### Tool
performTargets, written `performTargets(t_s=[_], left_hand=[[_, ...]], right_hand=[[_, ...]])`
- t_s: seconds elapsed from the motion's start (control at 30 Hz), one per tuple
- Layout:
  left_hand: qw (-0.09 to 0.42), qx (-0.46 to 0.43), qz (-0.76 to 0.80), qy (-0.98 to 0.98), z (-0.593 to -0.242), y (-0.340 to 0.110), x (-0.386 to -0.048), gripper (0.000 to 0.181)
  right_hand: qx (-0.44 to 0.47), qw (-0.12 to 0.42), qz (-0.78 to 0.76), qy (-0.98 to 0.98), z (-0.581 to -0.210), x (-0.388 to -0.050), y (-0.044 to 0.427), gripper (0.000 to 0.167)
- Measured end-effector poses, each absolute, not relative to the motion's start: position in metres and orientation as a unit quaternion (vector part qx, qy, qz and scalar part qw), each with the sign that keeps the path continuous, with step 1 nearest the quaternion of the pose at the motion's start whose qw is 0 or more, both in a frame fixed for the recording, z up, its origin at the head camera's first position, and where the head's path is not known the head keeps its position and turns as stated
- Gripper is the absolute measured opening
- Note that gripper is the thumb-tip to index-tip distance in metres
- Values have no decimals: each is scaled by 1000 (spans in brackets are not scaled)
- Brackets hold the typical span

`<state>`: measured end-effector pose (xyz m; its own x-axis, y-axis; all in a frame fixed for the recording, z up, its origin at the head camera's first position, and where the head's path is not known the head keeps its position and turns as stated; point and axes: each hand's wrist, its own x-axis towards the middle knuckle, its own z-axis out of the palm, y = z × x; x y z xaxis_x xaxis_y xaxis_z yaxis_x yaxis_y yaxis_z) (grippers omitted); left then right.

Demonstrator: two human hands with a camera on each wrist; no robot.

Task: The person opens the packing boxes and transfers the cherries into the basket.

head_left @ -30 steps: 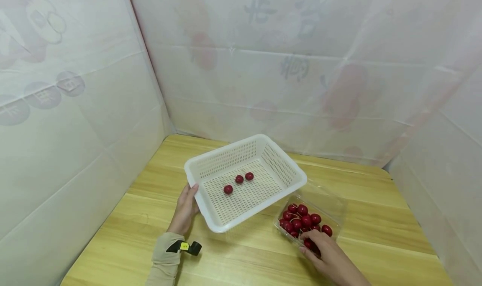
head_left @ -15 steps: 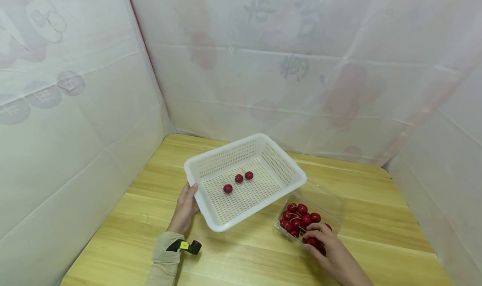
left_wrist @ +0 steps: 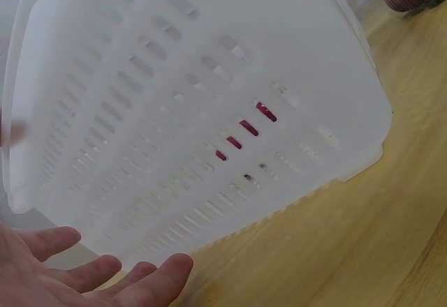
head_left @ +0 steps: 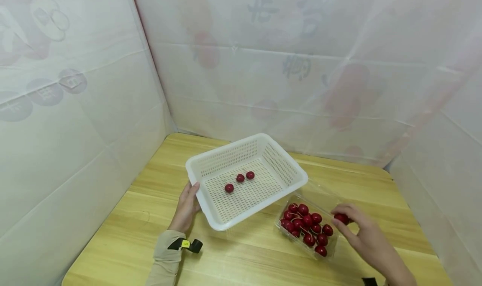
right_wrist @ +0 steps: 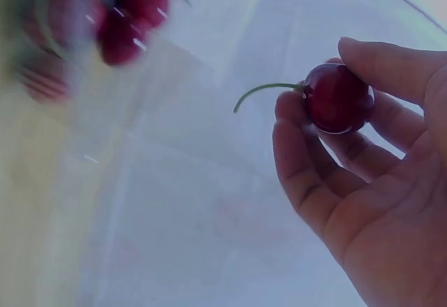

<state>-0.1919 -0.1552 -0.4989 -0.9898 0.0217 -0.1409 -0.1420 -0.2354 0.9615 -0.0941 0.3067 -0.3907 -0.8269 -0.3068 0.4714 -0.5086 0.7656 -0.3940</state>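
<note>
My left hand (head_left: 185, 206) grips the left rim of a white plastic basket (head_left: 211, 223), its thumb over the edge and its other fingers (left_wrist: 157, 282) along the outer wall. Three cherries (head_left: 229, 188) lie on the basket's perforated floor. In the right wrist view, my right hand (right_wrist: 377, 202) pinches a dark red cherry (right_wrist: 339, 99) with a curved green stem between thumb and fingers. That hand is raised just right of a clear plastic box (head_left: 331, 250), apart from the cherries in it. Several red cherries (head_left: 307, 221) with stems fill the box.
The basket and box stand side by side on a wooden table (head_left: 241, 265). The box's clear lid (head_left: 320, 190) lies folded back behind it. Pale printed sheets (head_left: 241, 89) hang around the table's back and sides.
My right hand has come up out of the clear box and shifted right and back, with a cherry pinched in its fingers. The left hand and basket have hardly moved.
</note>
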Motion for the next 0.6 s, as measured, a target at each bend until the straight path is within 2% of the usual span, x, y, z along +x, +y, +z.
performTargets(t_s=[0.13, 0.27, 0.47, 0.6], left_hand=[[52, -50, 785, 616, -501, -156, -193, 66], [50, -51, 787, 613, -501, -156, -193, 64], [46, -51, 790, 610, -500, -154, -192, 64], [43, -47, 793, 606, -501, -154, -192, 64]], right_hand=[[252, 213, 259, -908, -366, -110, 308, 47], [265, 218, 241, -908, -342, -129, 302, 41], [279, 187, 204, -919, -320, -160, 290, 33], [304, 158, 197, -919, -312, -183, 280, 22]])
